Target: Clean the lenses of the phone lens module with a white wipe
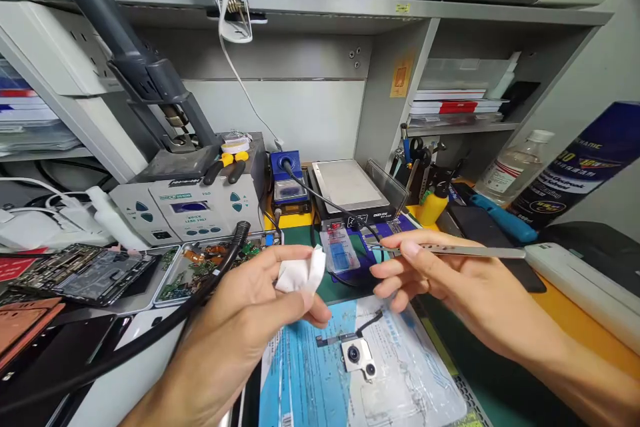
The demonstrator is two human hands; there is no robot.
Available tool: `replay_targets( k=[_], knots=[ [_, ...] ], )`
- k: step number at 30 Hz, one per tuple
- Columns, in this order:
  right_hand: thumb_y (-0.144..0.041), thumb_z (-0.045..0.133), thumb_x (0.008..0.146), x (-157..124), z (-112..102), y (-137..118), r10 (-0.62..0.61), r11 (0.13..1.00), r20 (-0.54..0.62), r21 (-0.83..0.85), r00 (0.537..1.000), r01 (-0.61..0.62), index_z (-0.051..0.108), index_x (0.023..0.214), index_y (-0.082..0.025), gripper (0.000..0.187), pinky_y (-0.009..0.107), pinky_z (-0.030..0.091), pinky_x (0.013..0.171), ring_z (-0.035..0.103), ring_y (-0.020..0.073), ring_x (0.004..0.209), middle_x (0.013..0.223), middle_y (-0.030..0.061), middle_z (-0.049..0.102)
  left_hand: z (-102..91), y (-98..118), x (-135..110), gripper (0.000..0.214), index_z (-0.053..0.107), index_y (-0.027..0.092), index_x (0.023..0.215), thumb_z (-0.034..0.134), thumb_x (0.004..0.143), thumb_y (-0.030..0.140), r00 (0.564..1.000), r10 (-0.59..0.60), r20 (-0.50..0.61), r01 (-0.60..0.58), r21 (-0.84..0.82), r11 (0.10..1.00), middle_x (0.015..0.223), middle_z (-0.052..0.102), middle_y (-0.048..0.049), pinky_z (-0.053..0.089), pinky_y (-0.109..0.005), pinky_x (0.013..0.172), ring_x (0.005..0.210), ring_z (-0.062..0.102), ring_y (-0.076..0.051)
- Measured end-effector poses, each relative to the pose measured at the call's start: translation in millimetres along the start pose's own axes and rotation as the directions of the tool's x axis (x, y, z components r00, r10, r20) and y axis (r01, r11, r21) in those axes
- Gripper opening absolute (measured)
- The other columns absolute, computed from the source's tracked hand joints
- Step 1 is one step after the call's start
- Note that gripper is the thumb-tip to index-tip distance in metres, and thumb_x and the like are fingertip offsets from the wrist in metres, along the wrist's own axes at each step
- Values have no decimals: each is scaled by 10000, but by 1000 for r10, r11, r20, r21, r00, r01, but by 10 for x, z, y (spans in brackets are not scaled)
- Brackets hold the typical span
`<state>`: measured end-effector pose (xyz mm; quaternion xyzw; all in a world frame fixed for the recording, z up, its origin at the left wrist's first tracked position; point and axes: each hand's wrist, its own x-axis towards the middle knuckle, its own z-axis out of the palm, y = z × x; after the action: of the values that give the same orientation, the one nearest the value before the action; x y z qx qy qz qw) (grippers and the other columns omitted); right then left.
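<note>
Head view: left hand [240, 320] pinches a folded white wipe [301, 273] between its fingers; right hand [450, 280] grips metal tweezers [450, 251], tips pointing left beside the wipe; camera module [357, 355] lies below on the blue sheet [300, 380] on the bench [500, 387].

Bright, even white light falls from overhead, so the left hand [240, 320] and right hand [450, 280] throw only faint, soft shadows on the blue printed sheet [300, 373]. The white wipe [300, 275] looks nearly washed out; the tweezers [460, 251] carry a thin glint. The wide lens bows the shelf edge [350, 7] and stretches the spray can [585, 167] at the right border. The camera module [357, 355] is sharp, the near forearms softer.
</note>
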<state>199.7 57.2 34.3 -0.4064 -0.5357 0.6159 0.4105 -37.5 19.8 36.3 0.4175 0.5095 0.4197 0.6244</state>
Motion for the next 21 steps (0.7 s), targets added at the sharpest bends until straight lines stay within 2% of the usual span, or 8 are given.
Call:
replay_targets(
  k=[2, 4, 7, 10, 13, 16, 19, 21],
  knots=[
    [-415, 697, 870, 0, 66, -20, 3, 997, -15, -81, 1000, -5, 658, 1064, -184, 304, 411, 615, 705, 745, 269, 806, 945, 115, 779, 83, 25, -54, 495, 452, 185, 1283, 652, 835, 252, 999, 31, 16, -32, 43, 999, 750, 764, -42, 459, -322, 789, 776, 669, -188],
    [-407, 767, 805, -1, 163, -34, 57, 991, -13, -124, 998, -58, 665, 1034, -184, 335, 382, 595, 709, 731, 237, 762, 935, 86, 770, 175, 30, -94, 470, 467, 183, 1251, 653, 826, 262, 998, 64, 7, -64, 76, 995, 749, 760, -37, 474, -303, 775, 775, 671, -181],
    [-347, 807, 767, -9, 335, -18, 126, 991, 29, -56, 992, -124, 647, 1010, -182, 335, 305, 536, 708, 681, 165, 691, 786, 18, 747, 315, -9, -131, 418, 495, 173, 1197, 648, 814, 237, 990, 134, -39, -130, 90, 987, 803, 748, -37, 498, -263, 748, 763, 677, -160],
    [-283, 784, 782, -7, 462, 21, 134, 990, 75, 44, 988, -137, 615, 978, -174, 281, 279, 494, 649, 624, 141, 611, 619, -23, 694, 398, -67, -152, 406, 489, 162, 1206, 632, 833, 231, 979, 203, -31, -198, 118, 973, 780, 733, -34, 521, -272, 778, 777, 689, -168],
    [-267, 777, 774, 10, 492, 31, 118, 992, 39, 32, 992, -119, 611, 964, -174, 269, 274, 473, 602, 599, 137, 573, 650, -22, 689, 380, -82, -167, 505, 436, 161, 1271, 647, 815, 212, 978, 209, -25, -207, 58, 977, 930, 721, -64, 550, -303, 762, 754, 698, -175],
    [-251, 761, 784, 11, 457, 2, 46, 995, 18, -86, 999, -44, 633, 975, -185, 239, 260, 465, 624, 590, 134, 625, 709, -21, 685, 272, -48, -170, 573, 419, 145, 1295, 650, 772, 171, 992, 130, -6, -130, -120, 984, 1197, 621, -137, 567, -317, 659, 715, 696, -179],
    [-271, 728, 823, -21, 427, -28, 0, 984, 80, -177, 997, 15, 640, 982, -195, 198, 248, 443, 598, 560, 128, 634, 741, -19, 670, 147, -27, -148, 448, 525, 96, 1207, 591, 772, 182, 991, 14, 136, 19, -238, 971, 1030, 636, -127, 511, -269, 476, 700, 618, -176],
    [-289, 702, 852, -48, 429, -37, -19, 978, 116, -205, 993, 42, 634, 1001, -204, 184, 237, 424, 581, 539, 124, 645, 768, -18, 660, 96, -31, -121, 335, 601, 96, 1104, 583, 811, 256, 979, -32, 200, 70, -183, 981, 847, 602, -69, 418, -204, 395, 636, 520, -136]
  ],
)
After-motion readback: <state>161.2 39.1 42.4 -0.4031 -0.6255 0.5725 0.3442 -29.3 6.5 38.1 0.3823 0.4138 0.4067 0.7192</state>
